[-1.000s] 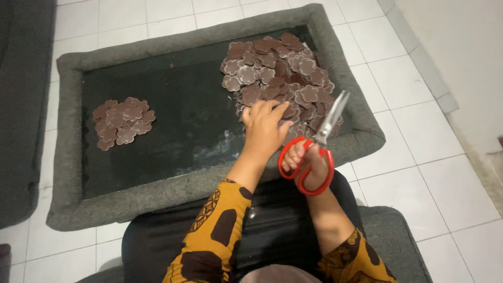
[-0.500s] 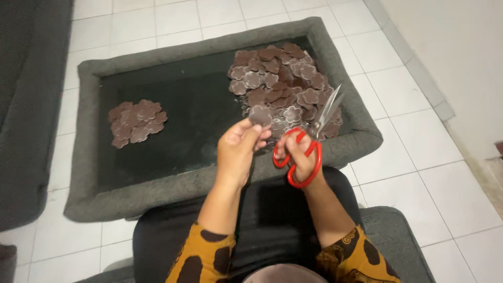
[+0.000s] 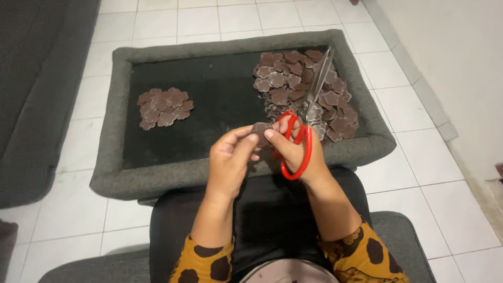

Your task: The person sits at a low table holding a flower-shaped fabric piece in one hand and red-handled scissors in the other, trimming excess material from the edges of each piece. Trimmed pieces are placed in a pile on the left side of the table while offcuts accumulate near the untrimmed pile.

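– What is held in the hands?

– A small brown flower-shaped piece (image 3: 260,129) is pinched between the fingertips of both hands. The left hand (image 3: 230,160) is closed on it. The right hand (image 3: 298,149) is also closed through the red handles of the scissors (image 3: 304,123), with the blades pointing up and away.

– How is this step done well?

– The piece should be held flat and still, close in front of the hands. The blades should be kept clear of the fingers.

– Where are the others?

– A big pile (image 3: 304,89) is seen just beyond the right hand on the black tray (image 3: 220,99). A small pile (image 3: 165,107) is seen beyond the left hand, well apart.
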